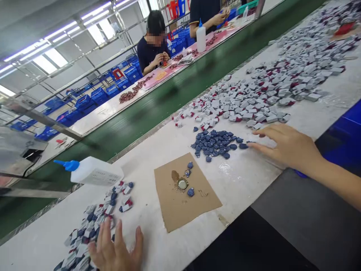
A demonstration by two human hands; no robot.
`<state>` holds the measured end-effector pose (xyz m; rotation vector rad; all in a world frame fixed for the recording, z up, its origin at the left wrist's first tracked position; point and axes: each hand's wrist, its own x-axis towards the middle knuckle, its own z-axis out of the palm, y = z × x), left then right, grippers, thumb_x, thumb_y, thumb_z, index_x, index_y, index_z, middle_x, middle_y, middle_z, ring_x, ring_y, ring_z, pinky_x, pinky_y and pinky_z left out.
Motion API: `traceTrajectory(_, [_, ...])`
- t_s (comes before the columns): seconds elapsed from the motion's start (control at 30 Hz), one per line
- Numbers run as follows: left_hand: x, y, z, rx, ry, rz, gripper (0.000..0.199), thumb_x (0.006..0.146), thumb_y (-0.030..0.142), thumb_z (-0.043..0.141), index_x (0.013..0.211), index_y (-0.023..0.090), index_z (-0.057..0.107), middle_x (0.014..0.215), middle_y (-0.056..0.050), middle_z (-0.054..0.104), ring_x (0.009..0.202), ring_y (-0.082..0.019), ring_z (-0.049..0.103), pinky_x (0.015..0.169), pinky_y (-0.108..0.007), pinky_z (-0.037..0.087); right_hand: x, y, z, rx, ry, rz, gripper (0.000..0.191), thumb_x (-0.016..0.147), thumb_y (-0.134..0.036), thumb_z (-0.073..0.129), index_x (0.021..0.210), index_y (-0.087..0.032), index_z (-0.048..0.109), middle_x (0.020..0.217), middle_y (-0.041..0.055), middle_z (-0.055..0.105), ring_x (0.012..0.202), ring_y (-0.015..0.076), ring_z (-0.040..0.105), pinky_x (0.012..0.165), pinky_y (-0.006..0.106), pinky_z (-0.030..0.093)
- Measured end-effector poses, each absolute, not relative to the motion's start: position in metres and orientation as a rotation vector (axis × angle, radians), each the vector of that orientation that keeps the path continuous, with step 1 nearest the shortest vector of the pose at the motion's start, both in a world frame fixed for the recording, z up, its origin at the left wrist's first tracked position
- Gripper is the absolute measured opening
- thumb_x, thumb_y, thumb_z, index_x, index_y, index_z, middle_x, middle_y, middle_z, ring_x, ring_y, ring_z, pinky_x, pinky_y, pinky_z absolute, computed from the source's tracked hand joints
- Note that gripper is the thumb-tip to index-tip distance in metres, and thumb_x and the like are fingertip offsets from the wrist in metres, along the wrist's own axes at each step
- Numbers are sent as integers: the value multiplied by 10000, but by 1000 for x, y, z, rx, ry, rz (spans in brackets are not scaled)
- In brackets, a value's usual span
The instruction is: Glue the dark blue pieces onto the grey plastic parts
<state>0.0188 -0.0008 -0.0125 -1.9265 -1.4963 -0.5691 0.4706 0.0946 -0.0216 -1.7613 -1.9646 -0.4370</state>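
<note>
My left hand [117, 246] rests at the near edge of a pile of grey, red and blue pieces [81, 241], its fingers spread. To the right, my right hand [287, 145] reaches over the white table beside a heap of small dark blue pieces [216, 141]. Its thumb and forefinger are apart, one tip close to a blue piece at the heap's edge. Between the hands lies a brown cardboard sheet [194, 207]. On it sit a round metal cap [182, 183] beside a wet brown patch, and three blue pieces, one of them a loose blue piece [191, 192].
A white bottle with a blue nozzle [94, 171] lies tilted behind the left pile. A large spread of grey and red pieces [254, 94] covers the far right. Beyond the green conveyor belt [158, 98], a person [153, 45] and another person [207, 17] handle small pieces.
</note>
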Motion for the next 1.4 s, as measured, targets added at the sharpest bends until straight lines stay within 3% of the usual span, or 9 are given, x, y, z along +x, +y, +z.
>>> traceTrajectory(0.1, [71,40,9,-2179,-1252,-772,740,653,136,641,1326,207,341,1195,-151,535,1045,-313,531,884,-497,411,474,92,-33,-1772,-2065,-332,391,781,-524,497,924,-176,600,870,56,623,813,185,579,564,257,405])
traceTrajectory(0.2, [150,109,30,-2518,-1179,-847,479,756,131,530,1226,174,444,1054,-109,607,978,-209,556,842,-329,443,466,94,-41,-1845,-2040,-200,375,826,-496,435,981,-188,584,932,57,607,798,182,581,518,255,390])
traceTrajectory(0.33, [249,213,27,-2888,-1603,-687,383,800,302,474,1157,168,513,1207,-132,528,1143,-285,433,923,-413,351,464,98,-45,-1917,-1947,-128,297,861,-393,391,1002,-210,577,883,51,594,753,184,572,492,265,368])
traceTrajectory(0.53, [292,274,-1,-3031,-1789,-756,183,649,267,635,798,161,652,864,-97,633,869,-257,563,826,-404,405,467,95,-45,-1874,-1872,-113,226,841,-302,411,938,-203,589,859,53,596,781,185,563,533,272,379])
traceTrajectory(0.77, [257,232,12,-2988,-2285,-1387,294,693,358,599,887,138,613,789,-55,601,769,-159,565,679,-291,480,465,94,-47,-1827,-1889,-159,229,855,-309,400,915,-175,575,930,79,600,865,209,555,503,268,375])
traceTrajectory(0.93, [221,161,22,-2656,-2556,-2043,307,772,442,487,873,156,535,871,-46,563,846,-140,584,692,-272,511,464,92,-48,-1698,-1933,-82,196,853,-281,393,917,-175,546,895,75,616,856,226,567,620,323,440])
traceTrajectory(1.07, [201,90,27,-2346,-2701,-2513,269,783,421,498,872,168,500,982,-62,558,853,-151,614,601,-231,522,447,83,-37,-1552,-1843,243,171,813,-300,445,913,-192,532,860,61,592,727,180,568,607,310,469])
traceTrajectory(1.2, [186,38,31,-1824,-2758,-3034,248,673,335,663,821,177,542,966,-38,595,650,-75,563,360,-109,375,407,74,-15,-1383,-1806,721,179,786,-319,478,888,-211,577,897,57,581,745,165,550,546,260,474])
traceTrajectory(1.4, [156,2,19,-1519,-2858,-3117,368,611,257,727,952,191,607,1027,-38,602,855,-109,584,562,-139,498,341,74,2,-1225,-1875,993,233,796,-286,440,953,-207,593,1000,66,575,869,185,544,596,265,473])
